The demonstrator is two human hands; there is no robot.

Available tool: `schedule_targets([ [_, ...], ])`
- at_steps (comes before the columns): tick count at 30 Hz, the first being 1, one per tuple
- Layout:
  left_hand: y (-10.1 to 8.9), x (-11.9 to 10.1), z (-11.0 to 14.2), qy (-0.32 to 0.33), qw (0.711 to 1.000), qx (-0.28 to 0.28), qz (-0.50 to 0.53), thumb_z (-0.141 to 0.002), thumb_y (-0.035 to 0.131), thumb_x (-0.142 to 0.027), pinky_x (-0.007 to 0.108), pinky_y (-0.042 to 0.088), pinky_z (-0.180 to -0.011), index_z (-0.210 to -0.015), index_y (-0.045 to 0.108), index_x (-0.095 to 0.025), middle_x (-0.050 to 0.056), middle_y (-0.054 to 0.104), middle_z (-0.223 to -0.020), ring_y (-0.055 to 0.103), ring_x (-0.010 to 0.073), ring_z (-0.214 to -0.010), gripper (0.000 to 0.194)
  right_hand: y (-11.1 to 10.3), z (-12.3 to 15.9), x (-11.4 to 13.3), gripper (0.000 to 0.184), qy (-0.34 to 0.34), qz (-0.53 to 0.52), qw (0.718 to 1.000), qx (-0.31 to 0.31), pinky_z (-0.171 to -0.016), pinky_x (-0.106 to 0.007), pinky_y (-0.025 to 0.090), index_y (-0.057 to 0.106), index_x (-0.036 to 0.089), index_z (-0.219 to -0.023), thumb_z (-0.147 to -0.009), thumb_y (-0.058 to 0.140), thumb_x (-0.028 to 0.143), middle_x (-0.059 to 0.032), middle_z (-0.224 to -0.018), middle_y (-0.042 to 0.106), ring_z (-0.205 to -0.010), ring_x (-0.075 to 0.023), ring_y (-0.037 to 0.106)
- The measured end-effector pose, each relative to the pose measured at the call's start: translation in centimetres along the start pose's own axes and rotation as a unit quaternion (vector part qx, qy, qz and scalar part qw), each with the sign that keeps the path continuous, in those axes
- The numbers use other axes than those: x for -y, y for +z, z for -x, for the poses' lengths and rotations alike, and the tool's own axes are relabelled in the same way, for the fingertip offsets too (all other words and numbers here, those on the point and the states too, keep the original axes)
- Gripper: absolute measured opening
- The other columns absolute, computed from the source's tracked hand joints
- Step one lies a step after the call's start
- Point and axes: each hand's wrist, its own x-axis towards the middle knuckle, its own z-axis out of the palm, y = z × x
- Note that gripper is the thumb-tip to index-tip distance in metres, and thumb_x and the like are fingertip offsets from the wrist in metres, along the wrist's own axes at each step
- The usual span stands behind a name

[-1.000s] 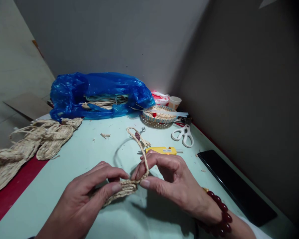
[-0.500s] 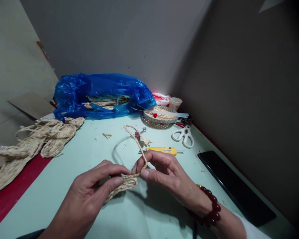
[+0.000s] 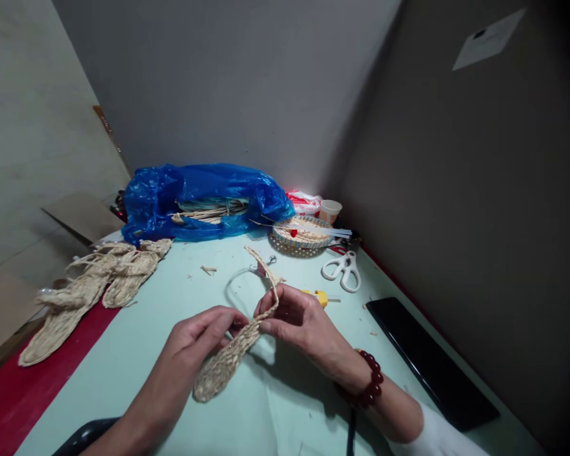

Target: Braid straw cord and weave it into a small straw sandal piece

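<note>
A small woven straw sole [image 3: 221, 367], long and rounded at the near end, slants between my hands above the table. My left hand [image 3: 197, 342] is closed at its left edge, with the fingertips partly hidden behind it. My right hand [image 3: 304, 323] pinches the far end, where a braided straw cord [image 3: 270, 275] leaves the sole and curves up over the fingers. Beneath and behind my right hand, a yellow glue gun or cutter-like tool [image 3: 321, 297] shows only its end.
Straw slippers [image 3: 71, 310] lie at the left on a red strip. At the back are a blue plastic bag [image 3: 209, 180] with straw inside, a round basket [image 3: 308, 244] and a paper cup [image 3: 331, 209]. White scissors [image 3: 346, 272] and a black flat device [image 3: 427, 361] lie at the right.
The sole has turned so its broad face and rounded near end show. My left hand has shifted to its side. The cord loop has straightened, and the view has tilted up slightly.
</note>
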Motion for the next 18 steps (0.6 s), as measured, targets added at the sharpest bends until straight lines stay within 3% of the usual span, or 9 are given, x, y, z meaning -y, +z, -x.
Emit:
schedule_targets([
  [3, -0.5, 0.1, -0.3, -0.02, 0.998, -0.039, 0.035, -0.088, 0.06, -0.048, 0.026, 0.05, -0.075, -0.091, 0.074, -0.022, 0.004, 0.073, -0.098, 0.066, 0.0189, -0.083, 0.031, -0.7, -0.1, 0.1, 0.025, 0.013, -0.043, 0.999, 0.004, -0.076, -0.029, 0.045, 0.063, 0.017, -0.085, -0.076, 0.082, 0.03, -0.0008, -0.083, 0.063, -0.078, -0.0152, 0.058],
  [7, -1.7, 0.9, -1.2, -0.014, 0.99, -0.127, 0.064, -0.076, 0.075, -0.036, 0.021, 0.048, -0.067, -0.088, 0.069, -0.021, -0.003, 0.066, -0.078, 0.059, 0.0131, -0.07, 0.02, -1.4, -0.2, 0.2, 0.02, 0.019, -0.103, 0.994, 0.006, -0.071, -0.024, 0.045, 0.064, 0.017, -0.085, -0.074, 0.081, 0.023, 0.0009, -0.082, 0.062, -0.074, -0.0119, 0.055],
  [10, -2.4, 1.2, -1.6, -0.008, 0.984, -0.156, 0.087, -0.072, 0.076, -0.028, 0.02, 0.047, -0.065, -0.09, 0.068, -0.022, -0.004, 0.063, -0.075, 0.057, 0.0116, -0.068, 0.02, -1.5, -0.1, 0.5, 0.019, 0.026, -0.137, 0.99, 0.011, -0.069, -0.024, 0.045, 0.065, 0.016, -0.083, -0.072, 0.08, 0.02, 0.0002, -0.082, 0.062, -0.072, -0.0117, 0.055],
  [14, -2.5, 1.1, -1.4, -0.01, 0.985, -0.135, 0.107, -0.074, 0.074, -0.026, 0.019, 0.044, -0.061, -0.09, 0.066, -0.022, -0.006, 0.057, -0.068, 0.052, 0.0098, -0.062, 0.018, -1.3, 0.0, 0.8, 0.02, 0.03, -0.161, 0.986, 0.019, -0.067, -0.023, 0.044, 0.066, 0.015, -0.082, -0.07, 0.081, 0.019, -0.0011, -0.082, 0.063, -0.072, -0.0117, 0.056],
  [18, -1.4, 1.2, -0.9, -0.013, 0.992, -0.063, 0.107, -0.082, 0.067, -0.033, 0.019, 0.029, -0.047, -0.089, 0.066, -0.02, -0.008, 0.044, -0.057, 0.037, 0.0073, -0.049, 0.014, -1.2, 0.1, 0.9, 0.017, 0.027, -0.171, 0.985, 0.021, -0.069, -0.021, 0.044, 0.067, 0.016, -0.084, -0.072, 0.08, 0.017, -0.0011, -0.085, 0.064, -0.076, -0.0114, 0.056],
])
